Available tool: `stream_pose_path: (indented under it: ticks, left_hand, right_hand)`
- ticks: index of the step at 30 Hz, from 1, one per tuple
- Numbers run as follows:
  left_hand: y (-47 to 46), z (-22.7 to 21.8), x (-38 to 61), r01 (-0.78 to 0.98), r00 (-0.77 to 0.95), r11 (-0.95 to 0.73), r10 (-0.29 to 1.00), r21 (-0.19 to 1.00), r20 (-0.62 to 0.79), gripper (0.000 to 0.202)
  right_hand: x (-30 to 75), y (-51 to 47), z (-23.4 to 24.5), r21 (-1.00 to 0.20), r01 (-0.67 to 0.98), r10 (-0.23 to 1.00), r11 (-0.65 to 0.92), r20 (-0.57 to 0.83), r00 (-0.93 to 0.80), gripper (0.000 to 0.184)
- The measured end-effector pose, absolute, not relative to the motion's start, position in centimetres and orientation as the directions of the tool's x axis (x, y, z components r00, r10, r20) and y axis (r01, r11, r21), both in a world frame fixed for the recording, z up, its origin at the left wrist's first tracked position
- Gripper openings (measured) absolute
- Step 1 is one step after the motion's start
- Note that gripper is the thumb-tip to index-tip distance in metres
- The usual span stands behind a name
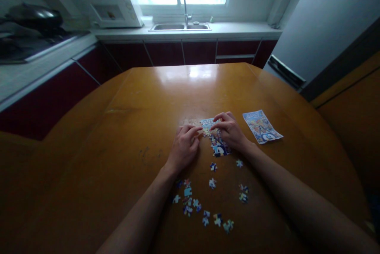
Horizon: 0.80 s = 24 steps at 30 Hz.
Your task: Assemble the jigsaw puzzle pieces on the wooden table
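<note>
A partly assembled colourful jigsaw puzzle (pixel 218 145) lies on the round wooden table (pixel 133 127). My left hand (pixel 184 147) rests at its left edge with fingers curled, the fingertips pressing on the puzzle's top. My right hand (pixel 230 129) lies over its right side, fingers bent and pinched at the top edge. Whether either hand holds a piece is too small to tell. Several loose puzzle pieces (pixel 204 202) are scattered nearer to me, between my forearms.
A printed picture card (pixel 261 126) lies right of the puzzle. Beyond the table runs a counter with a sink (pixel 179 27), tap and microwave (pixel 111 10) under a bright window. A stove with a pan (pixel 35 16) is at the left, a grey fridge (pixel 326 20) at the right.
</note>
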<state>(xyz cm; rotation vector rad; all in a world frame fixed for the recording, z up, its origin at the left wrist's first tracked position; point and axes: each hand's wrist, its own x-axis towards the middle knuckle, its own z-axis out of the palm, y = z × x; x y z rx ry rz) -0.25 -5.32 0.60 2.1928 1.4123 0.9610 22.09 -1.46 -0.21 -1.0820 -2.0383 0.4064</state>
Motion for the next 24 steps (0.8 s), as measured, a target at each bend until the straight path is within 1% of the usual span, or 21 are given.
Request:
stream_pose_path:
  ticks: [2, 8, 14, 18, 24]
  left_hand:
    - [-5.27, 0.61, -0.29, 0.645, 0.249, -0.42, 0.906, 0.639, 0.344, 0.038]
    - [-5.28, 0.54, -0.36, 0.629, 0.225, -0.41, 0.909, 0.661, 0.351, 0.027]
    - [-5.34, 0.58, -0.32, 0.611, 0.206, -0.406, 0.91, 0.679, 0.359, 0.027]
    - [-5.45, 0.8, -0.22, 0.6, 0.207, -0.408, 0.91, 0.688, 0.359, 0.022]
    - [-5.4, 0.69, -0.31, 0.584, 0.226, -0.426, 0.903, 0.691, 0.366, 0.027]
  right_hand:
    - [22.14, -1.46, -0.12, -0.606, 0.551, 0.814, 0.573, 0.496, -0.301, 0.037]
    - [22.24, -1.45, -0.12, -0.652, 0.524, 0.826, 0.548, 0.518, -0.22, 0.038]
    - [22.29, -1.53, -0.04, -0.681, 0.502, 0.836, 0.533, 0.518, -0.184, 0.037]
    - [22.33, -1.49, -0.15, -0.685, 0.487, 0.833, 0.542, 0.512, -0.209, 0.038]
    - [22.33, -1.29, -0.63, -0.641, 0.488, 0.804, 0.593, 0.5, -0.321, 0.043]
